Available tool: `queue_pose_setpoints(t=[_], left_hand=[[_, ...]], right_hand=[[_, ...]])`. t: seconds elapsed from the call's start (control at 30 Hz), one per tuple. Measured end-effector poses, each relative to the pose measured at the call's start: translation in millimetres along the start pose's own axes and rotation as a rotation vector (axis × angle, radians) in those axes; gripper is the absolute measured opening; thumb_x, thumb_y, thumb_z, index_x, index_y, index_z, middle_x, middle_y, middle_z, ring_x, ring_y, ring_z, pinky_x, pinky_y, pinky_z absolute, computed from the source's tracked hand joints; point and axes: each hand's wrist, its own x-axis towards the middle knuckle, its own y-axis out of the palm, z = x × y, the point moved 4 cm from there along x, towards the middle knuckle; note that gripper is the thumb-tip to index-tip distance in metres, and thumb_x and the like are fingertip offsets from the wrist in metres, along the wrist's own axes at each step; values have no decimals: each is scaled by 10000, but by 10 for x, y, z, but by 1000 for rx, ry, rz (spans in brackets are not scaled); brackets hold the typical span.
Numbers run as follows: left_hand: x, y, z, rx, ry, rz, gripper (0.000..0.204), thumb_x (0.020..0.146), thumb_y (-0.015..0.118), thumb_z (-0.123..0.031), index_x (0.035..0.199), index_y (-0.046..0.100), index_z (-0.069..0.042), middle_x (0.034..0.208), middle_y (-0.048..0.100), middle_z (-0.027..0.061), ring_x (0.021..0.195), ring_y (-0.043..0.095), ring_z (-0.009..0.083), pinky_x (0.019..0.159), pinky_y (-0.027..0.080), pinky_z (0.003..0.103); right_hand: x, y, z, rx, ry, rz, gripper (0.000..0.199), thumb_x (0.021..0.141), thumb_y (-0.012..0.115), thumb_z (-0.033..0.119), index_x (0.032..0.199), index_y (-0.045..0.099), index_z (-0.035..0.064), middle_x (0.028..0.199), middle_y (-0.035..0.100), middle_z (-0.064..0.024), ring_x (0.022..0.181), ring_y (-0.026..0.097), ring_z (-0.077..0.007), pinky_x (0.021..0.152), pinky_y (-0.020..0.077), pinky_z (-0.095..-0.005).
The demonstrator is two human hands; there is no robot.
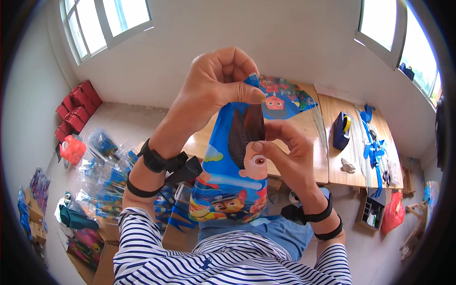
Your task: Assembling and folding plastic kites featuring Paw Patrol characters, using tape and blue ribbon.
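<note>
A thin blue sheet point(221, 142) printed with cartoon characters hangs folded in front of my body. High up, my left hand point(213, 80) is closed on its narrow top corner, thumb pressed against the curled fingers. Lower on the right, my right hand point(292, 152) pinches the same sheet's side edge between thumb and fingers. The sheet's lower end hangs over my lap. Beyond my hands, another printed cartoon sheet point(285, 102) lies spread on the wooden table point(306, 159), partly hidden by my left hand and the held sheet.
The table bears thin rods point(323, 130), a dark tape dispenser point(340, 133), blue ribbons point(375, 154) and scissors point(386, 178). Clear-wrapped packages point(107, 178) crowd the floor at left, near red boxes point(80, 107). A red bag point(393, 213) stands at right beside an open box point(371, 213).
</note>
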Motion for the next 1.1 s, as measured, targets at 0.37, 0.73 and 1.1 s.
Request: queue_pose_setpoints(t=[0.37,0.73,1.1], left_hand=[[22,311,-573,1208,548,22,307,776,768,-43,1078,708,-47,1054,719,85,1068,665,211,990,473,394],[-61,-476,-612,1624,382,280,105,898,654,-57,994,653,-17,934,653,106,913,630,254,910,459,396],[324,-1540,169,1573,221,252,77,812,627,0,867,576,20,820,564,102,804,586,206,733,478,338]], right_hand=[[197,-21,-45,-397,-98,-69,152,884,665,57,755,623,-12,585,624,-118,506,673,-188,459,442,-298],[-147,-644,-705,-584,188,296,159,839,758,133,891,710,-9,717,653,-123,640,581,-154,609,462,-338],[-753,-2433,-1302,-877,358,589,147,741,753,68,817,683,-37,621,591,-94,594,637,-168,557,476,-315]])
